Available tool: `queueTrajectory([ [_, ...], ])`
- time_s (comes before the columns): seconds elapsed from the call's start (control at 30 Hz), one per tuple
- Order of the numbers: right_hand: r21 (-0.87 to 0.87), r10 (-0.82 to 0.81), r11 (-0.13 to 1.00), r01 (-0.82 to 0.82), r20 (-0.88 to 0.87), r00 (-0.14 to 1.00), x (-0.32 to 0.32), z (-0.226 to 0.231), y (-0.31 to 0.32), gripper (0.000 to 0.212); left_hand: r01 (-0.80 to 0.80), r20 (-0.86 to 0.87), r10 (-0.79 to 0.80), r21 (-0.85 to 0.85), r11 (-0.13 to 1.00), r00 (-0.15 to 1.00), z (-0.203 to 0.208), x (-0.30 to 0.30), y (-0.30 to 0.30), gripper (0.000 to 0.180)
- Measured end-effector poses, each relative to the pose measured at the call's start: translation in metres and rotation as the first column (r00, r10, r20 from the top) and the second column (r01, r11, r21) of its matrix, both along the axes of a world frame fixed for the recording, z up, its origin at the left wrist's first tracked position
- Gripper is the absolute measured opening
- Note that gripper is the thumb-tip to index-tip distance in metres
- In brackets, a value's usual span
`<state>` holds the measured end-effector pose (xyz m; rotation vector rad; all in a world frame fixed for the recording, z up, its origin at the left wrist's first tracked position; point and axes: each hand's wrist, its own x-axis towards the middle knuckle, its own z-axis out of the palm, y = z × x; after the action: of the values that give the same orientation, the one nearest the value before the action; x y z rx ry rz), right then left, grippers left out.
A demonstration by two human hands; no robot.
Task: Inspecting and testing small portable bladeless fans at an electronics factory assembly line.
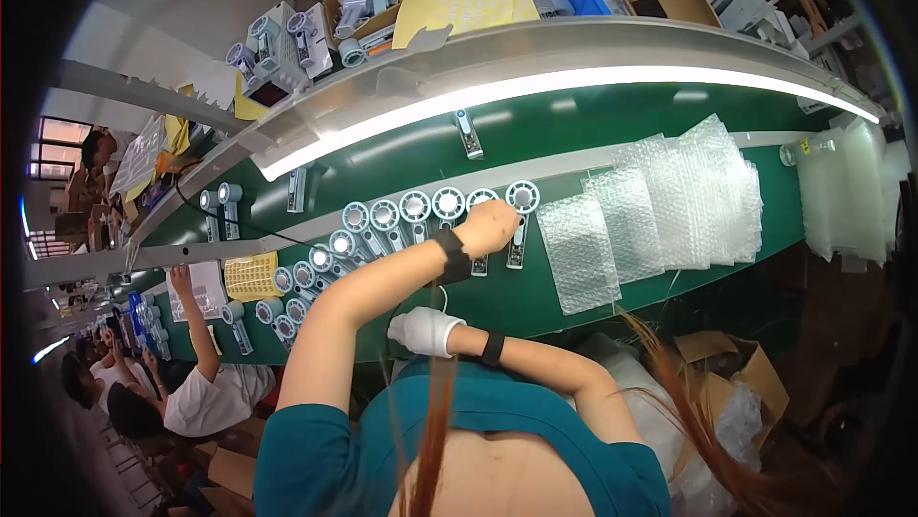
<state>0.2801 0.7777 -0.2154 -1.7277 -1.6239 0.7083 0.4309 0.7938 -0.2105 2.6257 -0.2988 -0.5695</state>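
My left hand point(490, 226), bare with a black band at the wrist, reaches over a row of pale blue handheld fans. Its fingers are closed at the handle of one handheld fan point(481, 198), covering most of that handle. Just right of it lies the last fan in the row point(522, 198), its round head toward the far side. My right hand point(421, 330) wears a white glove and is curled near the table's front edge. A thin white cable point(444, 299) rises beside it; what the glove holds, if anything, is hidden.
Bubble-wrap pouches point(579, 254) lie stacked to the right on the green table point(516, 311). More fans point(303, 274) continue leftward. A lit lamp bar point(574, 77) and a loaded shelf cross above. A co-worker's arm point(198, 326) reaches in at left. Open cartons point(732, 374) stand at lower right.
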Motion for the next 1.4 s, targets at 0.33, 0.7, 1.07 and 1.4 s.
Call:
queueTrajectory([
  [0.33, -0.111, -0.386, 0.918, 0.38, -0.037, 0.922, 0.051, -0.023, -0.026, 0.016, -0.531, -0.088, 0.621, -0.619, 0.579, 0.779, 0.002, 0.111, 0.062, 0.037],
  [0.7, -0.086, -0.694, 0.48, 0.873, -0.646, 0.318, 0.078, 0.101, -0.047, 0.026, -0.741, -0.917, -0.216, -0.116, -0.661, 0.336, 0.086, -0.027, 0.067, 0.019],
  [1.07, -0.206, -0.686, 0.681, 0.703, -0.515, 0.514, 0.024, 0.151, -0.045, 0.025, -0.535, -0.883, 0.274, -0.453, -0.713, 0.382, 0.129, -0.13, 0.058, 0.027],
  [1.4, -0.324, -0.642, 0.663, 0.675, -0.711, 0.289, -0.017, 0.167, -0.039, 0.025, -0.221, -0.684, 0.493, -0.679, -0.7, 0.538, 0.134, -0.173, 0.045, 0.055],
])
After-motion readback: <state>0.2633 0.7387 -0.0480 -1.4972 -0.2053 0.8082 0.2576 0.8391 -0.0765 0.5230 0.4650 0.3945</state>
